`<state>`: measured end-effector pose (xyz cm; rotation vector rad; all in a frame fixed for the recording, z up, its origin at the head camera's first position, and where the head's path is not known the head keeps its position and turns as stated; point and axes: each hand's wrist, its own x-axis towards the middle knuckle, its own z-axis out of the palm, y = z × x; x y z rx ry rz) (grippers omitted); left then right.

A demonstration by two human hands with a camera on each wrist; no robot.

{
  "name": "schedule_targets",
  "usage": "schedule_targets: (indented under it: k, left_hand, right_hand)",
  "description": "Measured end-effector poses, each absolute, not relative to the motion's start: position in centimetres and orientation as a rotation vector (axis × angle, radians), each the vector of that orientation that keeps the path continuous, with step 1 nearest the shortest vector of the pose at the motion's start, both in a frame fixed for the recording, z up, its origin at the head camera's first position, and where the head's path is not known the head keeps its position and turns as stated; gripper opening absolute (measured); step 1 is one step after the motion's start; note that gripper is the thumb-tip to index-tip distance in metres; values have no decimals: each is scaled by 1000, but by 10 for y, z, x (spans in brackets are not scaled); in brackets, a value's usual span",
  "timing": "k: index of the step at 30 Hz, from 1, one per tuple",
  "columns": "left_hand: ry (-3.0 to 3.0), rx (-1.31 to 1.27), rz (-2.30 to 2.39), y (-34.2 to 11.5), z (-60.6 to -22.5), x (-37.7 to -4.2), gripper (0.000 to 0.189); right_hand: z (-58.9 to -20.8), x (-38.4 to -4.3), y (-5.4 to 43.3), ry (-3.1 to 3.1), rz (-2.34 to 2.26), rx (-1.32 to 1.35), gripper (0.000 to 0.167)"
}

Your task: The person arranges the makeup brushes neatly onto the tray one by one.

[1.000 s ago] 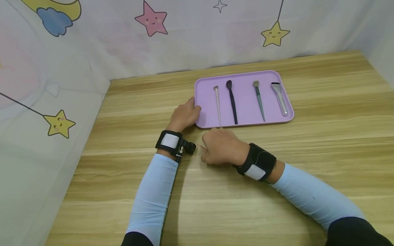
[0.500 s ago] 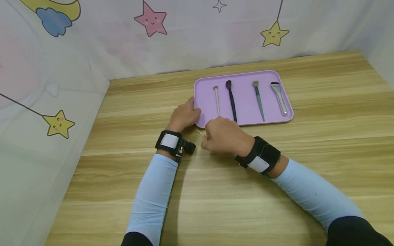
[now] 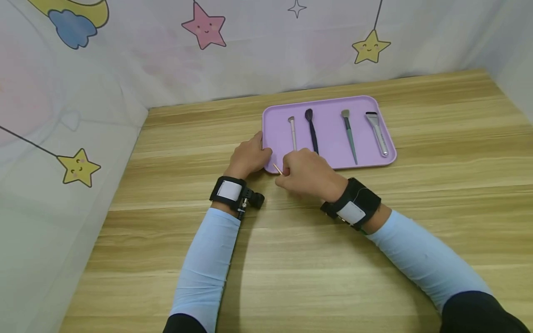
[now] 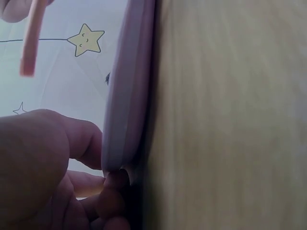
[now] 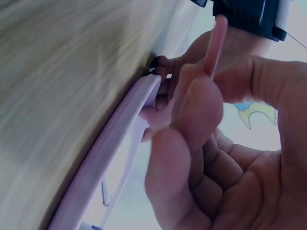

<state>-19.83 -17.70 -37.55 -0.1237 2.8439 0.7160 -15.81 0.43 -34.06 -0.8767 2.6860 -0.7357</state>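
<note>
My left hand (image 3: 248, 157) holds the left end of a lilac tray (image 3: 333, 134); in the left wrist view the thumb is over the rim (image 4: 122, 110) and fingers are under it. With thumb and fingers, my right hand (image 3: 310, 175) pinches a thin pinkish stick (image 3: 277, 169) above the tray's near left corner. One end of that stick (image 5: 217, 45) pokes out in the right wrist view; the rest is hidden in the hand. On the tray lie a slim white brush (image 3: 293, 132), a black brush (image 3: 313, 132), a green-handled brush (image 3: 350, 136) and a silver flat brush (image 3: 378, 134).
The tray rests on a wood-grain table (image 3: 316, 277), towards its back edge. Behind and to the left hangs a pale cloth backdrop (image 3: 266, 60) with printed stars. Each wrist wears a black strap; a small camera (image 3: 255, 199) sticks out from the left one.
My right hand has moved away from me, from the table in front of the tray to over its near edge, carrying the stick. The left hand and tray have stayed put.
</note>
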Motion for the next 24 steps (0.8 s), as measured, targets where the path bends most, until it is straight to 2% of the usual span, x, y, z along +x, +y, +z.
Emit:
schedule_targets:
  k: [6,24]
  left_hand:
    - [2844,-137,690,-176,-375,-198,70]
    - [2840,-145,713,-175,-374,-197,71]
  right_hand:
    - [-341,-164,6,2704,-756,-847,16]
    - [-345,-176,11,2734,-827,-775,18]
